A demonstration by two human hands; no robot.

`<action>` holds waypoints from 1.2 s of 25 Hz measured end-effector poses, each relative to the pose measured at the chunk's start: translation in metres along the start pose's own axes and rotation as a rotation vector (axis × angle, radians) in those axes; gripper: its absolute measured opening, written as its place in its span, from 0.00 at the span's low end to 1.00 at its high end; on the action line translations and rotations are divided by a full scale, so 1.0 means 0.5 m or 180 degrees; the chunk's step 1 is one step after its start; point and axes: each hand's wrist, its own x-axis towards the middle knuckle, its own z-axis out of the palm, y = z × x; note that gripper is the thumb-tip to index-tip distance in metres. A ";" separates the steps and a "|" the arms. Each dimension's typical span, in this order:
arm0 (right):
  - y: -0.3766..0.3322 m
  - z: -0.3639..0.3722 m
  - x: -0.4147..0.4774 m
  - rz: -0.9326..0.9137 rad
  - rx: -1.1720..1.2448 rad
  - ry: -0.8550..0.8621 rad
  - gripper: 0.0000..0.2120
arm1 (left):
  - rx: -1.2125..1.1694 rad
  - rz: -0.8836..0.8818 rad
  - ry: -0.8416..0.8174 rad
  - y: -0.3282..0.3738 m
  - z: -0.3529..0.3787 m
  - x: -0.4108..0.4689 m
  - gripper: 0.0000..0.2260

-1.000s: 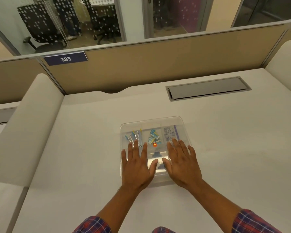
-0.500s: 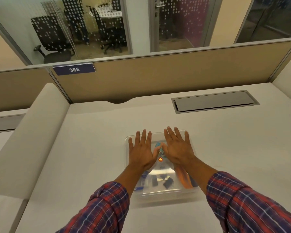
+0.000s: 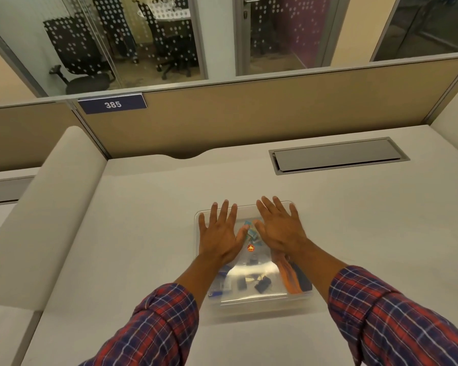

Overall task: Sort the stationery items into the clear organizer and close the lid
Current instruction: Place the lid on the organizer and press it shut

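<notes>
Clear organizer (image 3: 251,297) sits mid-tabletop, toward near edge, lid (image 3: 259,272) down over it. Left hand (image 3: 218,237) flat on lid's far-left part, fingers spread, palm down, grasping nothing. Right hand (image 3: 280,229) flat on far-right part, also splayed and released, fingertips reaching organizer's far rim. Thumbs nearly meet over centre. Seen thru lid: teal bits (image 3: 250,231) between thumbs, small orange-red item (image 3: 250,248) just nearer, black binder clips (image 3: 262,283) toward near edge, blue pieces (image 3: 217,293) at near-left, orange strips (image 3: 288,273) along right side under right forearm. Compartment walls too blurred to tell. Plaid sleeves (image 3: 156,328) at bottom. Grey cable hatch (image 3: 339,155) at tabletop's far-right; partition tag "385" (image 3: 112,104) beyond far-left corner.
</notes>
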 end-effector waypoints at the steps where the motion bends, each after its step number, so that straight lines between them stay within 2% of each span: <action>1: 0.008 -0.004 -0.006 -0.0065 0.0023 0.0039 0.31 | -0.0019 0.0044 -0.0071 -0.008 -0.005 0.001 0.36; 3: 0.031 -0.003 -0.023 -0.0024 0.0085 0.0269 0.30 | -0.0064 0.0048 -0.0036 -0.030 -0.015 -0.007 0.34; 6: 0.066 0.002 -0.060 0.0733 0.0703 0.0765 0.29 | -0.0630 -0.0639 0.0419 -0.073 -0.018 -0.040 0.31; 9: 0.094 0.010 -0.099 0.1371 0.1825 0.0715 0.19 | -0.1637 -0.1425 0.0832 -0.111 -0.023 -0.083 0.19; 11: 0.106 0.015 -0.133 0.1482 0.2456 0.0615 0.14 | -0.1989 -0.1582 0.0749 -0.124 -0.020 -0.113 0.11; 12: 0.110 0.017 -0.149 0.1516 0.2613 0.0608 0.12 | -0.2152 -0.1672 0.0671 -0.127 -0.018 -0.126 0.10; 16: 0.114 0.019 -0.184 0.1764 0.3220 0.0624 0.10 | -0.3307 -0.2170 0.0463 -0.131 -0.005 -0.160 0.15; 21: 0.153 0.018 -0.179 0.2041 0.4035 0.0330 0.11 | -0.3615 -0.2354 0.0442 -0.073 -0.017 -0.162 0.15; 24: 0.211 0.004 -0.178 0.2031 0.4108 0.0284 0.11 | -0.3907 -0.2472 0.0285 -0.005 -0.027 -0.152 0.17; 30: 0.369 -0.046 -0.167 0.2036 0.4030 0.0509 0.11 | -0.4284 -0.2311 0.0263 0.152 -0.056 -0.069 0.17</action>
